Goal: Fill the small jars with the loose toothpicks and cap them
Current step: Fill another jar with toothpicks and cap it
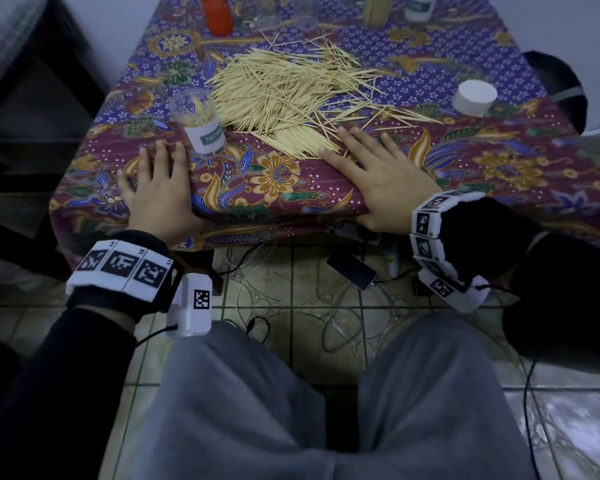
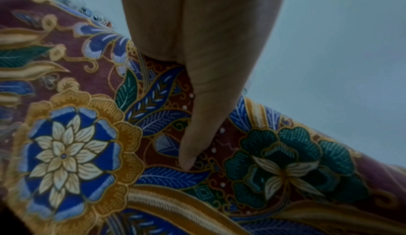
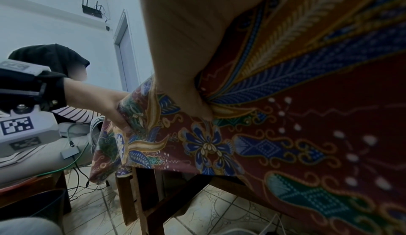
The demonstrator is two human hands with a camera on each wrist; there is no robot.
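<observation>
Both hands lie flat, fingers spread, on the bench (image 1: 291, 188): left hand (image 1: 156, 188) beside the open jar (image 1: 201, 123), right hand (image 1: 378, 171) touching the loose toothpicks (image 1: 291, 95). The toothpicks look light, stiff and scatter-prone; best pinched in bundles mid-length. Only the head view shows them and the white cap (image 1: 473, 97); the wrist views show cloth.
</observation>
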